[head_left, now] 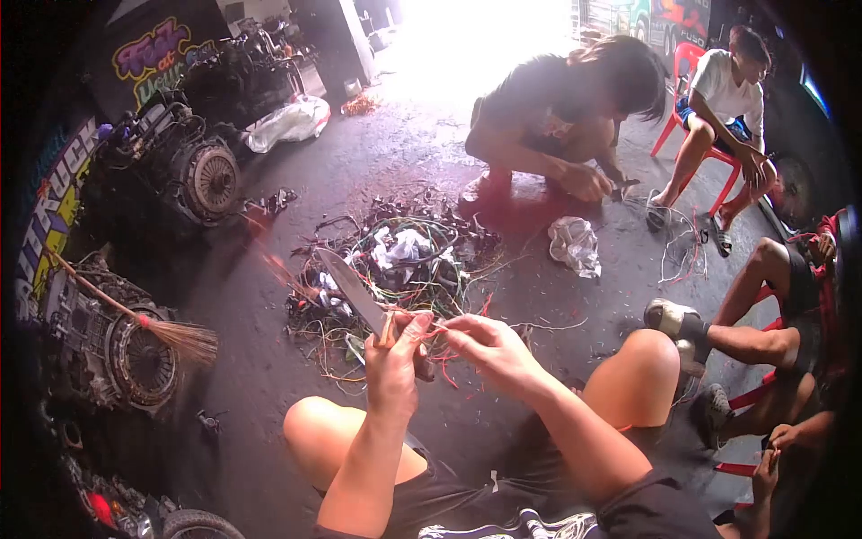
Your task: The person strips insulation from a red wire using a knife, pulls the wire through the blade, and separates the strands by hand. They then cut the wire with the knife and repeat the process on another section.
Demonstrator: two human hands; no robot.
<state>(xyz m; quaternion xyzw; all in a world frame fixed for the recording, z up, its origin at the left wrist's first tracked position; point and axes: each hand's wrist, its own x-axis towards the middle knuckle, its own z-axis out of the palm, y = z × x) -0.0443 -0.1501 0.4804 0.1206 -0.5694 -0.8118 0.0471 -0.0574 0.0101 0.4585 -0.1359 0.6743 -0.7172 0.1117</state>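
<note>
Knife [352, 289] gripped in left hand [391, 366], red wire [437, 327] pinched in right hand [492, 352], wire between the hands

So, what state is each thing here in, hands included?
Left hand: closed on knife
Knife: bare blade, tip pointing away
Right hand: pinching red wire
Wire heap: tangled, on floor
White plastic: crumpled
Broom: tilted
Far red chair: occupied

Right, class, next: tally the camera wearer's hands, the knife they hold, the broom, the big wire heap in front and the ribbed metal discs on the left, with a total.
Hands (left hand, right hand): 2
Knife: 1
Broom: 1
Wire heap: 1
Discs (upper disc, lower disc): 2
Total: 7
</note>
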